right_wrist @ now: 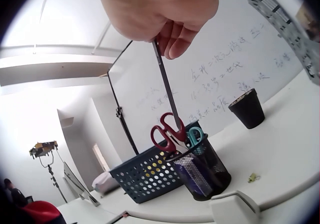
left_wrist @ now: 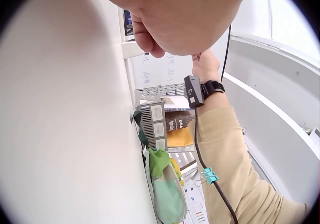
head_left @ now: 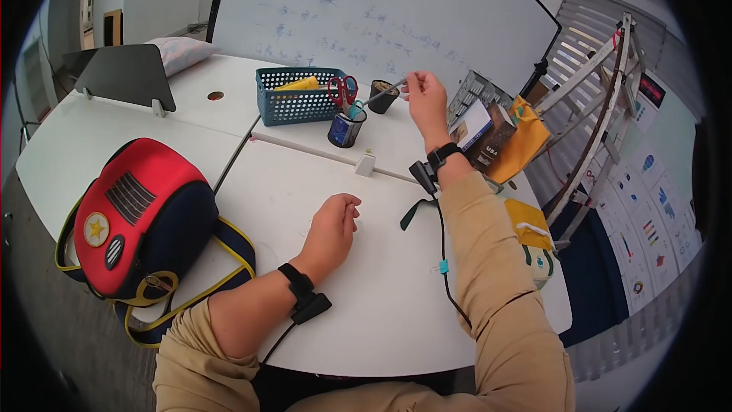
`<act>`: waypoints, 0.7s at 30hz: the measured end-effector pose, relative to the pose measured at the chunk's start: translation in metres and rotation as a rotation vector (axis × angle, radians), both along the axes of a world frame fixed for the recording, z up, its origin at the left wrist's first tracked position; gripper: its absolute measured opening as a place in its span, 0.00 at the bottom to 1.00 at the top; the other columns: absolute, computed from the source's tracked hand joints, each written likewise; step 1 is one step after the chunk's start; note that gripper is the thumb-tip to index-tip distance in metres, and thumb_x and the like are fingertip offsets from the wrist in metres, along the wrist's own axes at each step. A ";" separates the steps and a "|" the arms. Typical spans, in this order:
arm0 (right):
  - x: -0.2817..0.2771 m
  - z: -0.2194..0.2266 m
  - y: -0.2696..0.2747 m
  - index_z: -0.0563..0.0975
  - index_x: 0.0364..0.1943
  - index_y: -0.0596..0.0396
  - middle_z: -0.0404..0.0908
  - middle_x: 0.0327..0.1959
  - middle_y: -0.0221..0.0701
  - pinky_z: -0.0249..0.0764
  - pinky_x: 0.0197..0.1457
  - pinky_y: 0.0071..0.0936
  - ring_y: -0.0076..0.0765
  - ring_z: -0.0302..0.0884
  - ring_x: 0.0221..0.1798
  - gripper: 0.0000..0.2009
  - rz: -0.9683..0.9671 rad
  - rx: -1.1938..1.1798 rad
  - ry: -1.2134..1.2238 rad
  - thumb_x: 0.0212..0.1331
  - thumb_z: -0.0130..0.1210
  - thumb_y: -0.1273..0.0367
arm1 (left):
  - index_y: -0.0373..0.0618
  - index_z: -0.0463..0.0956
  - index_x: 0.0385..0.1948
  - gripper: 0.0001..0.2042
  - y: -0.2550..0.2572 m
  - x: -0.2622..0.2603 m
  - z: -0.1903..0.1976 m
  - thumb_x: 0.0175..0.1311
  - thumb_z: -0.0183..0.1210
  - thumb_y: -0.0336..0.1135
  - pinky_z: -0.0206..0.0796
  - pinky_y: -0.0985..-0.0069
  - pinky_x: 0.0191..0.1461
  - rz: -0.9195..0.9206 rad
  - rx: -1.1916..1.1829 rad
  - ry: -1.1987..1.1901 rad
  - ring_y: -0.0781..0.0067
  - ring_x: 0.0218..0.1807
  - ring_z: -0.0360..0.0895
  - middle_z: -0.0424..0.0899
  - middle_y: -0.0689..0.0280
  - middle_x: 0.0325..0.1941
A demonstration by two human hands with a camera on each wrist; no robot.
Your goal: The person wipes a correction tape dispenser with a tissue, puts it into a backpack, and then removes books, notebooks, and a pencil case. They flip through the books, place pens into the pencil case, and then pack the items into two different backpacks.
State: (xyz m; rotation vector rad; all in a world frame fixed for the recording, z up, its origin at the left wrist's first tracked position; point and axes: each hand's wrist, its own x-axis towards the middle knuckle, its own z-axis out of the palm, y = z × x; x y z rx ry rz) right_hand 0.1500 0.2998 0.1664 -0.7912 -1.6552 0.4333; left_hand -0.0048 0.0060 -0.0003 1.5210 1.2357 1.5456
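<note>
My right hand (head_left: 427, 103) is raised above the far side of the table. Its fingers pinch the upper end of a long, thin grey strip (right_wrist: 167, 86), which looks like a metal ruler. The strip slants down to a black mesh pen holder (right_wrist: 217, 164), its lower end hidden behind the red-handled scissors (right_wrist: 169, 139). Teal-handled scissors (right_wrist: 195, 135) and a purple-blue pack stand in the same holder. Loosely curled, my left hand (head_left: 329, 233) hovers over the near tabletop and holds nothing.
A teal perforated basket (head_left: 293, 107) with something yellow stands beside the pen holder, and a small black pot (head_left: 383, 98) to its right. A red and navy backpack (head_left: 145, 217) lies left. Books (head_left: 492, 136) and yellow pouches (head_left: 528, 223) line the right. A white clamp (head_left: 365, 163) marks the table seam.
</note>
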 end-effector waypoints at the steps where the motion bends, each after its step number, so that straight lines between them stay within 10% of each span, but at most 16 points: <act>1: -0.007 -0.006 0.005 0.86 0.54 0.62 0.94 0.43 0.33 0.87 0.44 0.29 0.29 0.93 0.43 0.13 -0.021 0.012 -0.053 0.85 0.65 0.64 | 0.36 0.79 0.59 0.08 0.000 -0.001 0.000 0.91 0.51 0.27 0.81 0.66 0.48 -0.002 0.010 0.008 0.66 0.38 0.84 0.86 0.56 0.47; 8: -0.030 -0.051 0.017 0.89 0.58 0.64 0.97 0.41 0.38 0.88 0.47 0.29 0.28 0.93 0.40 0.16 -0.120 0.022 -0.363 0.79 0.71 0.64 | 0.36 0.79 0.58 0.08 -0.001 -0.001 0.001 0.90 0.51 0.26 0.82 0.65 0.50 -0.006 0.027 0.030 0.65 0.39 0.85 0.86 0.55 0.49; 11: -0.027 -0.060 0.019 0.89 0.54 0.65 0.97 0.43 0.44 0.89 0.54 0.36 0.41 0.97 0.46 0.16 -0.070 -0.075 -0.230 0.75 0.72 0.63 | 0.36 0.79 0.58 0.08 -0.001 -0.001 0.000 0.91 0.52 0.27 0.82 0.65 0.49 -0.007 0.052 0.033 0.65 0.39 0.86 0.87 0.55 0.48; 21: 0.044 -0.066 -0.097 0.82 0.59 0.61 0.95 0.47 0.36 0.85 0.46 0.29 0.28 0.91 0.43 0.15 0.206 -0.424 0.077 0.88 0.61 0.61 | 0.38 0.81 0.58 0.09 -0.003 0.001 0.003 0.92 0.52 0.28 0.81 0.69 0.45 0.012 0.018 0.065 0.71 0.37 0.85 0.88 0.59 0.44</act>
